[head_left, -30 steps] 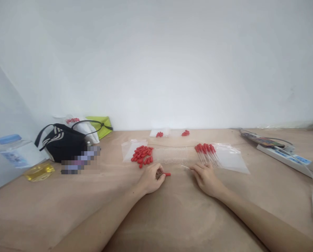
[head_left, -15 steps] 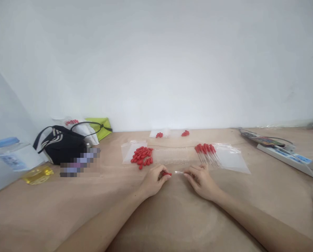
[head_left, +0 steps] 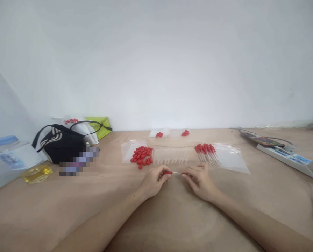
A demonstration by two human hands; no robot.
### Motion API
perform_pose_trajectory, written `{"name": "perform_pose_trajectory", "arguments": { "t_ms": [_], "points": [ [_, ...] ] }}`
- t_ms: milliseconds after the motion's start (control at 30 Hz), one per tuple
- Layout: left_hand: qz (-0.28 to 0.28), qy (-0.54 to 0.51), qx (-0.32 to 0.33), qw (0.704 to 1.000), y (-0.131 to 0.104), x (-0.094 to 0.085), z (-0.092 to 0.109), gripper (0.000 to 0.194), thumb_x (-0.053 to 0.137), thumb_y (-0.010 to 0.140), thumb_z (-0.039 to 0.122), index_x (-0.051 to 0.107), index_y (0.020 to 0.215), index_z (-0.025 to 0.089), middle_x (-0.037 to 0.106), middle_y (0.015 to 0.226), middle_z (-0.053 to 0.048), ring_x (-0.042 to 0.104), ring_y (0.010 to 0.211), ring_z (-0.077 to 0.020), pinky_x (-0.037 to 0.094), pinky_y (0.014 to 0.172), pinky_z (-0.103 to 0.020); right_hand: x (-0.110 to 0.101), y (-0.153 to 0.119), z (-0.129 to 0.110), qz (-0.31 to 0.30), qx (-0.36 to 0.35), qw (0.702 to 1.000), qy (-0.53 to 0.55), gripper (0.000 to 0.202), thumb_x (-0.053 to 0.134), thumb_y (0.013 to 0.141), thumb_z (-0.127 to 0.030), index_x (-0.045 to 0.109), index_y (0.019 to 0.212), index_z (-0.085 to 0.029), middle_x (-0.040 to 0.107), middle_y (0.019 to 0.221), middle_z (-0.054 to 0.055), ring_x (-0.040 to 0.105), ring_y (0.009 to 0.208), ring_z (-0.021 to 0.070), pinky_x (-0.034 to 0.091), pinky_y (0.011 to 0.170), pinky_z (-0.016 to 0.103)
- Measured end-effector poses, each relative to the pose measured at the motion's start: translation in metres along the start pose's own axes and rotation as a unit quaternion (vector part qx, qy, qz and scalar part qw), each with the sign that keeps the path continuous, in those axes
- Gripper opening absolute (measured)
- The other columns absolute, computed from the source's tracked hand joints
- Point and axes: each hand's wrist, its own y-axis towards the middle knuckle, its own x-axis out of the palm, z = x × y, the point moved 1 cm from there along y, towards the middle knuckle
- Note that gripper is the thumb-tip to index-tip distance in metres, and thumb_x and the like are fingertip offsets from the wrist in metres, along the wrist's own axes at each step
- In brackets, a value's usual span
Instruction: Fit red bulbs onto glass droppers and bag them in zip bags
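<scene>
My left hand (head_left: pixel 156 179) pinches a red rubber dropper bulb (head_left: pixel 167 172), its open end facing right. Between finger and thumb, my right hand (head_left: pixel 198 178) grips a thin clear glass tube (head_left: pixel 176 172). The tube's left end meets the mouth of the bulb; how deep it sits inside I cannot tell. Just beyond the hands lies a row of clear glass tubes (head_left: pixel 170 156). A pile of loose red bulbs (head_left: pixel 142 155) is left of that row. On the right, several droppers with red bulbs fitted (head_left: pixel 207 154) lie side by side.
Plastic bags lie under the bulb pile (head_left: pixel 127 152) and beside the droppers (head_left: pixel 232 159). Two small groups of red bulbs (head_left: pixel 159 134) sit near the wall. A black bag (head_left: pixel 64 145) and a bottle of yellow liquid (head_left: pixel 37 174) stand left; a power strip (head_left: pixel 290 157) and cable lie right.
My right hand has moved slightly left, bringing the tube to the bulb's mouth. The gap between them has closed. My left hand has stayed almost in place.
</scene>
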Motion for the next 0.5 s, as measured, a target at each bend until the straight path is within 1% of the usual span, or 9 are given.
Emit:
{"name": "perform_pose_trajectory", "arguments": {
  "t_ms": [133,267,367,500],
  "points": [
    [-0.006,0.044,0.027,0.999,0.0,-0.001,0.003,0.018,0.045,0.081,0.022,0.059,0.09,0.015,0.057,0.07,-0.001,0.053,0.059,-0.0112,0.043,0.057,-0.021,-0.001,0.0,-0.002,-0.005,-0.003,1.0,-0.009,0.022,0.038,0.084,-0.023,0.059,0.087,-0.024,0.063,0.073,0.0,0.055,0.069,0.0128,0.022,0.079,0.035],
    [-0.014,0.061,0.04,0.997,-0.002,-0.001,0.006,0.018,0.045,0.081,0.02,0.062,0.083,0.015,0.057,0.068,-0.002,0.053,0.059,-0.0114,0.043,0.058,-0.021,-0.002,-0.001,-0.003,-0.024,-0.025,0.999,-0.021,0.022,0.038,0.084,-0.023,0.06,0.087,-0.024,0.064,0.076,0.001,0.054,0.068,0.0118,0.021,0.078,0.034],
    [-0.025,0.067,0.045,0.996,-0.005,-0.001,0.008,0.018,0.045,0.081,0.019,0.063,0.081,0.015,0.058,0.068,-0.001,0.054,0.06,-0.0114,0.043,0.059,-0.021,-0.002,-0.001,-0.003,-0.024,-0.046,0.998,-0.028,0.022,0.039,0.083,-0.02,0.06,0.088,-0.024,0.063,0.074,0.0,0.054,0.068,0.0111,0.019,0.077,0.034],
    [-0.042,0.091,0.046,0.994,-0.007,-0.002,0.011,0.018,0.046,0.08,0.018,0.064,0.079,0.017,0.059,0.068,-0.001,0.054,0.062,-0.012,0.043,0.06,-0.021,0.0,0.0,-0.003,-0.009,-0.084,0.995,-0.061,0.022,0.041,0.081,-0.016,0.061,0.085,-0.025,0.062,0.072,-0.001,0.053,0.069,0.0112,0.018,0.076,0.034]
  ]
}}
